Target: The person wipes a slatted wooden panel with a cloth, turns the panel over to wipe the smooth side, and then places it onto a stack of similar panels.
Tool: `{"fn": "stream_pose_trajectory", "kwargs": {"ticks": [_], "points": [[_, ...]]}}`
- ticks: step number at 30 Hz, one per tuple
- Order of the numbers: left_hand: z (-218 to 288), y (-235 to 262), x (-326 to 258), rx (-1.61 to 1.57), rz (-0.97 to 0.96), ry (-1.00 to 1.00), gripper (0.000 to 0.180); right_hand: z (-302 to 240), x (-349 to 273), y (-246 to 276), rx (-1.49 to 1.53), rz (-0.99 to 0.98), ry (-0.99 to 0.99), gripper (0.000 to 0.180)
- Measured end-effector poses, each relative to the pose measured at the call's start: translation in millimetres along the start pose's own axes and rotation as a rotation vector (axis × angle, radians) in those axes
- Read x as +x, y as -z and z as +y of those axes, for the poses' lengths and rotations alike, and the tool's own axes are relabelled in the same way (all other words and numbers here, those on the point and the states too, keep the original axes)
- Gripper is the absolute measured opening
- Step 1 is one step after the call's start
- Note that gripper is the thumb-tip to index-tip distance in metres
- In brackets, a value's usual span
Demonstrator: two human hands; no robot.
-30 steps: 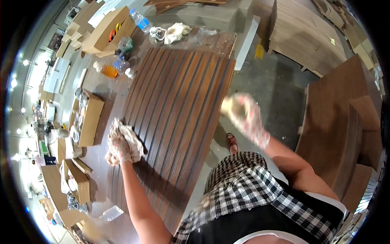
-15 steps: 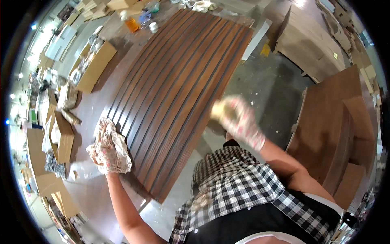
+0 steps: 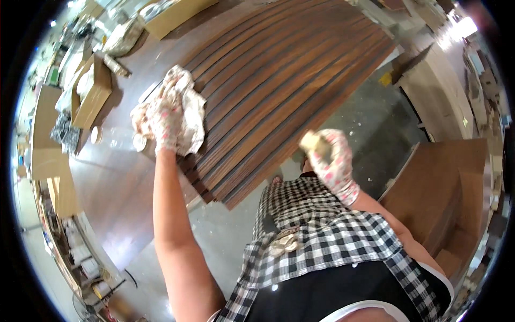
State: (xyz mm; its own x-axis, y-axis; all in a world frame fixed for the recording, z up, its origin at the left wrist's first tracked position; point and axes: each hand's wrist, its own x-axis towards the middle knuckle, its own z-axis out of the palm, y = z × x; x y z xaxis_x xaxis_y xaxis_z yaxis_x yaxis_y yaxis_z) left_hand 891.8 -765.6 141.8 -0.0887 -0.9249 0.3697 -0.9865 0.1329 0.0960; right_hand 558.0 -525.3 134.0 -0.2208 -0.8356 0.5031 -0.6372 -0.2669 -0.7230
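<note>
A long dark-brown wooden panel [image 3: 268, 102] with parallel grooves lies on the brown tabletop [image 3: 115, 188], running from near me to the far right. At its near left end, my left hand [image 3: 165, 121], in a white glove with pink spots, is closed on a crumpled, stained white cloth [image 3: 191, 115]. To the right of the panel's long edge, my right hand [image 3: 339, 169], gloved alike, is raised in the air. Its fingers curl round a small tan block [image 3: 313, 142], slightly blurred; whether it is a sponge or a sanding block I cannot tell.
Left of the cloth, a clear bottle [image 3: 115, 138] lies on its side. Behind it are an open cardboard box [image 3: 96, 99] and a wrapped roll [image 3: 116, 65]. Another long box [image 3: 177, 17] is at the far side. A brown carton [image 3: 424, 188] stands to my right.
My view has turned, so the panel and boxes sit higher and more slanted. My left hand remains on the cloth at the panel's end. My right hand still holds the tan block, less blurred now.
</note>
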Motion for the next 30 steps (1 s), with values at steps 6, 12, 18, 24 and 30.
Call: {"fn": "stream_pose_trajectory", "kwargs": {"ticks": [6,12,18,24,30], "points": [[12.4,10.3,2.3,-0.292,0.16,-0.154,0.035,-41.2,-42.3,-61.1,0.049,-0.404,0.497,0.045],[23.9,29.8,-0.9,-0.161,-0.165,0.053,0.044,-59.4,-51.2,-75.3,-0.007,-0.458,0.479,0.042],[6.6,13.4,-9.0,-0.37,0.168,-0.201,0.042,-86.5,-59.7,-89.6,0.2,-0.641,0.617,0.042],[17.2,15.4,-4.8,-0.302,0.118,-0.098,0.045,-100.9,-49.8,-72.0,0.138,-0.825,0.738,0.046],[19.2,22.9,-9.3,-0.213,0.126,-0.137,0.044,-97.1,-44.4,-71.7,-0.067,-0.596,0.702,0.046]]}}
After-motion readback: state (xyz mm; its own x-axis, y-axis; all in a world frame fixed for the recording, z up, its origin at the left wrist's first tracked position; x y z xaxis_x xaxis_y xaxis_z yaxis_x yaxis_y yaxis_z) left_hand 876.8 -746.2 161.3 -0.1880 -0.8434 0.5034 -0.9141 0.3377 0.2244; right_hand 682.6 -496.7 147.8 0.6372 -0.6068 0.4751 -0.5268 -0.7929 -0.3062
